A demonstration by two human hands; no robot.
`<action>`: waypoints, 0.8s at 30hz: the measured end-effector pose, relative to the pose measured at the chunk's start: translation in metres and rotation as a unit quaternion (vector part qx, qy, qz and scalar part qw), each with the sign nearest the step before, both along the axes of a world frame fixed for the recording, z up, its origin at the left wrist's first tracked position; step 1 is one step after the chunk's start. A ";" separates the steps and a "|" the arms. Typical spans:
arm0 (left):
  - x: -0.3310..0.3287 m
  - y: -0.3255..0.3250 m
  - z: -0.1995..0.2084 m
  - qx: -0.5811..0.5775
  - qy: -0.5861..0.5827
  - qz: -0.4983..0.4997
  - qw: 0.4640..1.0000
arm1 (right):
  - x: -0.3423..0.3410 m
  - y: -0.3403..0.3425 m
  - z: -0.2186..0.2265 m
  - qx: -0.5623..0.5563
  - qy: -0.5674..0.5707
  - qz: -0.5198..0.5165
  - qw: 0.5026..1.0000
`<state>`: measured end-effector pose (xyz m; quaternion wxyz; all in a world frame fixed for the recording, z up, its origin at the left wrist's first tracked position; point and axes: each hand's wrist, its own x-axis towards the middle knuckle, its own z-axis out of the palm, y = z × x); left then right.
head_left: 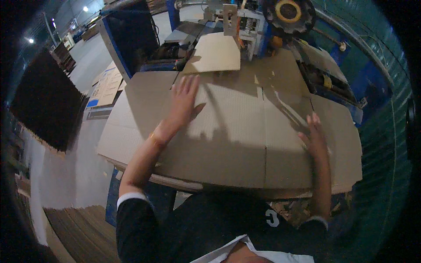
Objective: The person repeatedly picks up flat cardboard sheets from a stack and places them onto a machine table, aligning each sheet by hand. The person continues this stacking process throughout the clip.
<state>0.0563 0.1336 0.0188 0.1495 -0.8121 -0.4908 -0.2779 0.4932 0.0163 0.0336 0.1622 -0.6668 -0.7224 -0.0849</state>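
Note:
A large flat cardboard sheet (228,162), with crease lines and slots, lies across the work surface in front of me. My left hand (186,96) is over its far left part, fingers outstretched and holding nothing. On the right, my right hand (315,133) is over the sheet near a slot, its fingers apart and slightly blurred. Whether either palm presses on the cardboard I cannot tell. Beyond my left hand a paler board panel (217,55) slopes up toward the machine head (239,26), and its near edge stands above the sheet.
A dark round wheel (288,15) sits at the far right, beside a blue machine frame (372,85). A blue post (127,39) rises at the far left. Stacked cardboard (44,98) stands on the left floor, with more (87,230) at the lower left. Scraps (298,210) lie below the near edge.

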 end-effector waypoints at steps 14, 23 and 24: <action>-0.152 -0.155 -0.054 -0.016 -0.378 0.512 0.771 | 0.222 -0.158 -0.146 0.109 0.052 -0.442 0.889; -0.190 -0.141 -0.046 0.124 -0.818 0.131 0.547 | 0.205 -0.165 -0.061 0.323 0.468 -0.280 0.773; -0.197 -0.137 -0.049 0.091 -0.818 0.080 0.563 | 0.189 -0.173 -0.042 0.306 0.578 -0.258 0.711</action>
